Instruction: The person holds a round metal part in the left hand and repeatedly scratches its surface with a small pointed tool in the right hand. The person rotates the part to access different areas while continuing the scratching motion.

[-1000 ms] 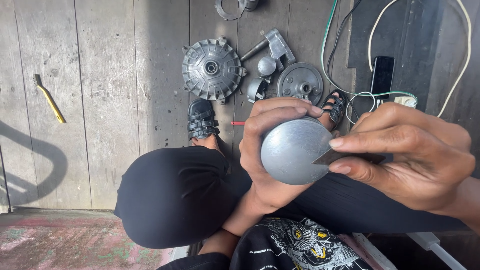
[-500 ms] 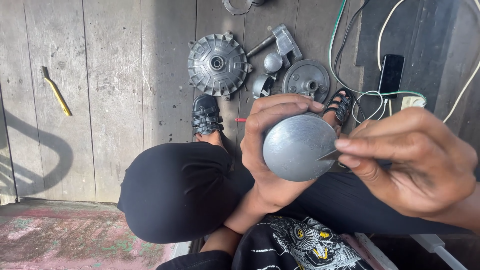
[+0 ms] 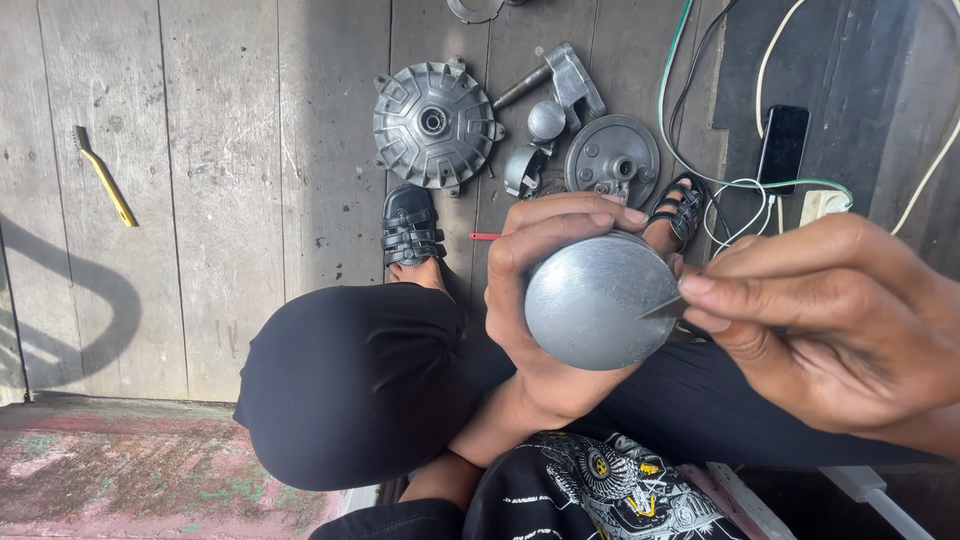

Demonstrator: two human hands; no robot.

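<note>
dome cap: we've got a round grey metal dome (image 3: 590, 300) up in front of us, above the lap, convex face toward the camera. Dull brushed finish with fine scratch marks.
position: well clear of the floor, between both hands, over the black trousers (image 3: 350, 385).
left hand: our left hand (image 3: 545, 300) is closed around the dome from behind and from the left; fingers curl over the top rim, thumb side runs under it.
right hand: our right hand (image 3: 830, 320) is pinched shut on a thin pointed blade (image 3: 662, 308), tip touching the dome's right edge.
handling: we judge it rigid and fairly light for its size, likely thin-walled metal; it won't flex, but the smooth curved face looks slippery.
where to hold: the rim is the only real purchase. The face offers nothing, so we'd keep the fingers hooked over the edge as they are.
risk: the blade tip could skate off the curve toward the left fingers.
floor parts: ribbed hub (image 3: 433, 124), flat round plate (image 3: 612, 160), small dome piece (image 3: 546, 120) and bracket (image 3: 572, 78) lie near each other on the grey planks (image 3: 220, 150), beyond the black sandals (image 3: 412, 228).
further out: dark phone (image 3: 782, 148) and white and green cables (image 3: 700, 150) to the right, yellow-handled brush (image 3: 103, 175) far left.
</note>
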